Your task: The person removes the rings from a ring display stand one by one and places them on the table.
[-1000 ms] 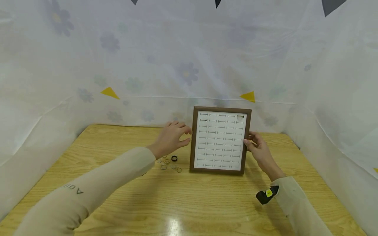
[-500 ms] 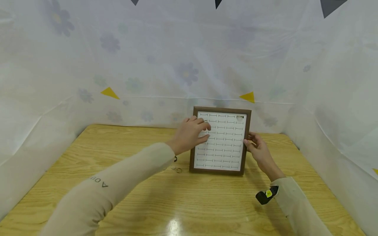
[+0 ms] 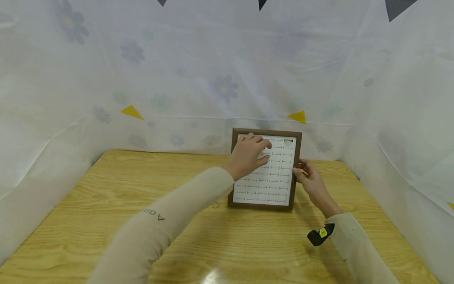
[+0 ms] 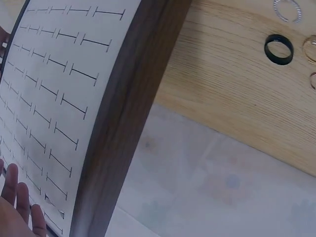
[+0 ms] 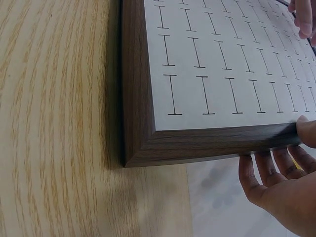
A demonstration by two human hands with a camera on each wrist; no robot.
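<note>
From the head view my right hand pinches the edge of the framed slot board, standing upright on the table; my left hand has curled fingers at its upper slots, grip unclear. Left wrist: a black ring lies on the table beside the frame. Right wrist: I'd keep that steadying pinch firm.

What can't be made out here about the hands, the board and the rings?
- Head view: the left hand covers its own fingertips, so any ring pinched is hidden.
- Head view: the left sleeve hides most loose rings; one ring shows.
- Head view: item in the board's top-right slot too small.
</note>
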